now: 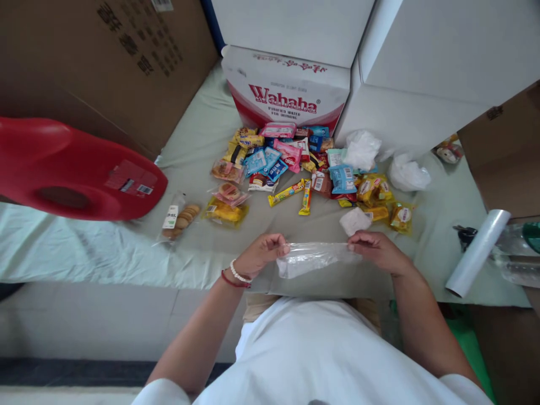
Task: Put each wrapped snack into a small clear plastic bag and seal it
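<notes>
A clear plastic bag (pixel 314 260) is stretched between my two hands near the table's front edge. My left hand (pixel 266 250), with bracelets at the wrist, pinches its left end. The opposite end is pinched by my right hand (pixel 375 250). Just beyond my right fingers lies a white, crumpled-looking packet (pixel 355 221). Past the bag, a pile of wrapped snacks (pixel 287 154) spreads across the cloth. Two yellow snack sticks (pixel 287 193) lie in front of it. Yellow-wrapped cakes (pixel 375 188) sit on its right side, and a yellow packet (pixel 225 212) lies at its left front.
A red plastic jug (pixel 84 169) lies at the left, near a pack of round biscuits (pixel 180 218). Behind the snacks stands a Wahaha carton (pixel 287 90). Crumpled white bags (pixel 408 171) rest right of the pile. At the far right are a plastic film roll (pixel 478 253) and a clear bottle (pixel 517 253).
</notes>
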The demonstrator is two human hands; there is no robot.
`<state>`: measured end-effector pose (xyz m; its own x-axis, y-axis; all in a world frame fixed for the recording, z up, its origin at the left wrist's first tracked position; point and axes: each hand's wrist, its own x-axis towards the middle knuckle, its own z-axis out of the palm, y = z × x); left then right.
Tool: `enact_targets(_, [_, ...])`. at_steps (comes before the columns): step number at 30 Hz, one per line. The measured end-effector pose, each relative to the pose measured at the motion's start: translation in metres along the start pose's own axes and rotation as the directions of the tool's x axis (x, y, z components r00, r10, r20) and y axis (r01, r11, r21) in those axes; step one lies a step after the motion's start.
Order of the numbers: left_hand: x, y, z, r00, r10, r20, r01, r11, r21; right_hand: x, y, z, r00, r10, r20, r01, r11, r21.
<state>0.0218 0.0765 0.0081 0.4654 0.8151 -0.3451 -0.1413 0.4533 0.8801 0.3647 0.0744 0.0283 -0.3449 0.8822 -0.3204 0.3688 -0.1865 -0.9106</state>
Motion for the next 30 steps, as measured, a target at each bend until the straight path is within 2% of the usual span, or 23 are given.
enact_targets(3, [-0.007,0.006,0.002,0.992,0.120,0.050,-0.115,0.990,-0.081,0.003,0.002,0.007,0.959,-0.116,-0.257,0.164,0.971,0.173])
enact_targets(5, [-0.010,0.004,0.005,0.992,0.124,0.027,-0.117,0.974,-0.194,0.006,0.003,0.012,0.921,-0.055,-0.385,0.199,0.917,0.345])
enact_targets(8, [-0.011,-0.003,0.002,0.994,0.057,-0.098,-0.081,0.960,-0.267,0.014,0.005,0.013,0.903,0.100,-0.418,0.095,0.902,0.421])
enact_targets(10, [-0.009,-0.005,-0.006,0.983,0.034,-0.182,-0.064,0.985,-0.161,0.019,0.006,0.011,0.891,0.127,-0.436,0.035,0.938,0.344])
enact_targets(12, [-0.006,0.000,-0.016,0.966,0.095,-0.241,-0.092,0.995,0.024,0.018,0.006,0.008,0.857,0.066,-0.511,0.059,0.973,0.224])
enact_targets(14, [-0.002,0.010,-0.029,0.943,0.247,-0.222,-0.178,0.941,0.289,0.008,0.002,0.004,0.793,-0.091,-0.603,0.143,0.989,0.039])
enact_targets(15, [0.000,0.016,-0.036,0.923,0.340,-0.182,-0.233,0.868,0.438,0.000,-0.002,0.003,0.769,-0.194,-0.609,0.187,0.979,-0.077])
enact_targets(17, [0.004,0.025,-0.048,0.859,0.497,-0.122,-0.283,0.659,0.697,-0.019,-0.012,0.001,0.771,-0.395,-0.500,0.274,0.914,-0.300])
enact_targets(18, [0.005,0.027,-0.052,0.818,0.557,-0.144,-0.253,0.573,0.779,-0.028,-0.017,0.002,0.784,-0.472,-0.403,0.325,0.865,-0.381])
enact_targets(19, [0.005,0.027,-0.054,0.765,0.607,-0.215,-0.190,0.531,0.826,-0.036,-0.021,0.006,0.794,-0.527,-0.302,0.377,0.817,-0.435])
enact_targets(20, [0.003,0.023,-0.053,0.705,0.633,-0.320,-0.108,0.542,0.834,-0.042,-0.024,0.011,0.797,-0.565,-0.213,0.423,0.775,-0.469])
enact_targets(21, [-0.001,0.016,-0.050,0.661,0.614,-0.431,-0.035,0.599,0.800,-0.045,-0.025,0.019,0.794,-0.590,-0.146,0.458,0.740,-0.493])
enact_targets(22, [-0.006,0.007,-0.042,0.650,0.546,-0.529,0.016,0.686,0.728,-0.047,-0.024,0.028,0.787,-0.608,-0.103,0.483,0.712,-0.510])
enact_targets(23, [-0.012,-0.003,-0.031,0.688,0.428,-0.586,0.043,0.782,0.622,-0.048,-0.021,0.039,0.780,-0.621,-0.075,0.499,0.690,-0.525])
enact_targets(24, [-0.018,-0.013,-0.017,0.787,0.262,-0.559,0.053,0.873,0.484,-0.047,-0.017,0.050,0.777,-0.628,-0.052,0.508,0.673,-0.538])
enact_targets(25, [-0.023,-0.023,-0.001,0.872,0.113,-0.477,0.065,0.938,0.341,-0.045,-0.013,0.062,0.773,-0.634,-0.028,0.518,0.656,-0.549])
enact_targets(26, [-0.026,-0.031,0.017,0.913,0.030,-0.408,0.071,0.971,0.230,-0.044,-0.009,0.074,0.771,-0.637,0.000,0.528,0.639,-0.559])
enact_targets(27, [-0.026,-0.038,0.034,0.927,0.005,-0.374,0.059,0.985,0.159,-0.043,-0.006,0.085,0.769,-0.638,0.037,0.542,0.620,-0.567])
enact_targets(28, [-0.023,-0.043,0.050,0.925,0.010,-0.380,0.036,0.993,0.114,-0.043,-0.004,0.094,0.766,-0.638,0.081,0.560,0.598,-0.573])
enact_targets(30, [-0.010,-0.047,0.073,0.900,0.069,-0.429,-0.025,0.994,0.108,-0.046,-0.004,0.108,0.767,-0.613,0.193,0.592,0.558,-0.581])
